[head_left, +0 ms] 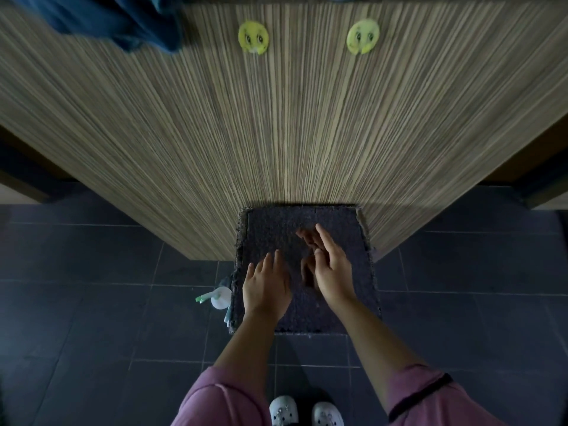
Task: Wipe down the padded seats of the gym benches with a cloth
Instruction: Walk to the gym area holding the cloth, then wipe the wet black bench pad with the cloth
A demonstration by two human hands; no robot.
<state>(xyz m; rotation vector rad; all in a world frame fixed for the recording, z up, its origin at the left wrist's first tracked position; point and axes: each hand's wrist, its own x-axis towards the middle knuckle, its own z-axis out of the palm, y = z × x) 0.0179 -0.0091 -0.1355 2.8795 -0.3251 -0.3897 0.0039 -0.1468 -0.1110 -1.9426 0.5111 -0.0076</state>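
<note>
Both hands hang over a dark mat (302, 229) on the tiled floor (92, 302), in front of a striped wood door (276, 118). Left hand (266, 287) — fingers straight, spread, grip empty. Right hand (333, 269) also flat, holds nothing. No cloth or bench in view. Blue fabric (123, 20) hangs top left, well apart from both hands. White bottle (220, 298) sits just beside mat's left edge.
</note>
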